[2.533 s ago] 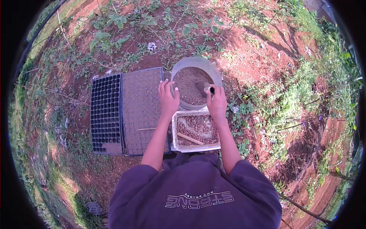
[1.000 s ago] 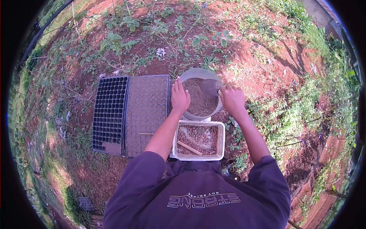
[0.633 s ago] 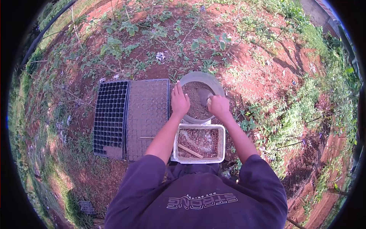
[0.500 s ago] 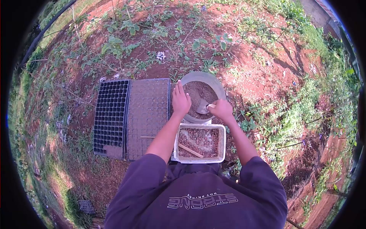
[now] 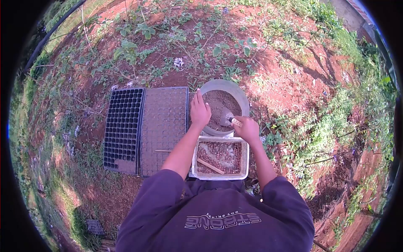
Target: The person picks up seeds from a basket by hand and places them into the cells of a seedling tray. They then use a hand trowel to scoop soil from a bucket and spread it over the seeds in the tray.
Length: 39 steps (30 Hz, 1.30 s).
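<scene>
A round, pale translucent tub (image 5: 242, 97) holds loose brown soil (image 5: 218, 101). My left hand (image 5: 200, 111) lies against the tub's left rim with its fingers stretched out. In my right hand (image 5: 248, 127) is the handle of a small hand trowel (image 5: 228, 117), gripped at the tub's right side. The trowel's metal blade rests in the soil, its tip partly hidden. Just below the tub is a white rectangular basket (image 5: 246, 157) of reddish-brown seeds or pellets with whitish powder. A flat wooden stick (image 5: 210, 166) lies on them.
Left of the tub lies a seedling tray filled with soil (image 5: 164, 122), a thin stick (image 5: 163, 150) across it. Beside it is a black seedling tray (image 5: 122, 126) with mostly unfilled cells. Weeds and reddish ground surround everything. A wall (image 5: 350, 17) stands at upper right.
My right hand has drawn slightly down and right, turning the trowel so more of its patterned handle shows. My left hand has stayed on the rim.
</scene>
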Tool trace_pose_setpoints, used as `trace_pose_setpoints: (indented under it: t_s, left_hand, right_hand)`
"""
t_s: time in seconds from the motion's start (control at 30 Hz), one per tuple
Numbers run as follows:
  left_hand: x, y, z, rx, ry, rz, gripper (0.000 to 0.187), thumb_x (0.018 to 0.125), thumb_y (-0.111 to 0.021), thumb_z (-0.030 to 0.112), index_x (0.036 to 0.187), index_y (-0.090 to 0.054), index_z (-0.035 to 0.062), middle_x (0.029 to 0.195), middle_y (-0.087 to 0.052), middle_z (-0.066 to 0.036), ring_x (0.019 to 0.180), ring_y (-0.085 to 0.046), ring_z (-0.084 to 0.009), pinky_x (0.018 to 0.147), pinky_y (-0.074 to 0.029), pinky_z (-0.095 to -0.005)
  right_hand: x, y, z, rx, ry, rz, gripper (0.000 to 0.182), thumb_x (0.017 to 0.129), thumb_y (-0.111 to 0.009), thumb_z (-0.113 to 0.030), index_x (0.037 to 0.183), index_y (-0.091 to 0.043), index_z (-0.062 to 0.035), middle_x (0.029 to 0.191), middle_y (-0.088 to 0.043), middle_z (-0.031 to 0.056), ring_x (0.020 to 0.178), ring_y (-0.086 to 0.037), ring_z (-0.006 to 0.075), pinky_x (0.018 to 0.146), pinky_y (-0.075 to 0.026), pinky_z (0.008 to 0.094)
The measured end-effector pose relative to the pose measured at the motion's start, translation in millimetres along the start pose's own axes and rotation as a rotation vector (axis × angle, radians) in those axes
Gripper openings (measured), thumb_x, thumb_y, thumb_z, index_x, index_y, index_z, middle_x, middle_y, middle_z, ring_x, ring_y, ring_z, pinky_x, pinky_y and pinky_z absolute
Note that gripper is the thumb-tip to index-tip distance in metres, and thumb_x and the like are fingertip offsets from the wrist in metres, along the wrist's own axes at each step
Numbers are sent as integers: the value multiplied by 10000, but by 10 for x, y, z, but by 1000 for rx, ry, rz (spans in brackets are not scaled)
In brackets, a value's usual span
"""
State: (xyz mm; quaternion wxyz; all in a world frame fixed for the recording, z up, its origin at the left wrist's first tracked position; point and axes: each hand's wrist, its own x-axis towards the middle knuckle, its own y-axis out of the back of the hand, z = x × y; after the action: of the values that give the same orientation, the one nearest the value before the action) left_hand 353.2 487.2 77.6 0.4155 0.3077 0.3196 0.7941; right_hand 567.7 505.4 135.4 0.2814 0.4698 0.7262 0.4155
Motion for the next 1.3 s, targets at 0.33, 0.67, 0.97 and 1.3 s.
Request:
trace_pose_setpoints:
  t_s: [0.33, 0.67, 0.97, 1.3]
  left_hand:
    - [8, -18, -18, 18, -17, 19, 731, 867, -521, 137, 1480, -142, 13, 1409, -347, -246, 1219, -426, -434, 1032, -364, -478]
    - [4, 11, 15, 32, 3, 4, 749, 865, -525, 142, 1486, -126, 19, 1409, -349, -247, 1209, -436, -440, 1026, -370, -479]
    - [9, 11, 6, 34, 8, -4, 745, 860, -523, 137, 1484, -134, 17, 1415, -344, -249, 1207, -437, -441, 1025, -369, -474]
    - [9, 18, 8, 44, -4, 0, 743, 858, -524, 133, 1482, -138, 18, 1413, -347, -250, 1227, -426, -438, 1038, -359, -478]
  right_hand:
    - [13, 186, -41, 248, -307, -89, 353, 734, -703, -413, 936, -753, -128, 691, -692, 112, 687, -697, 252, 679, -547, 362]
    - [-76, 87, -4, 71, -82, 111, 409, 740, -703, -441, 1007, -734, -132, 807, -700, 161, 755, -688, 328, 709, -546, 417]
    - [-27, -25, 122, 263, -347, -3, 419, 733, -701, -445, 972, -741, -103, 802, -701, 171, 795, -687, 336, 757, -533, 425]
    - [-177, 16, 33, 231, -153, 107, 386, 748, -737, -382, 1006, -729, -95, 798, -705, 156, 765, -700, 290, 691, -534, 351]
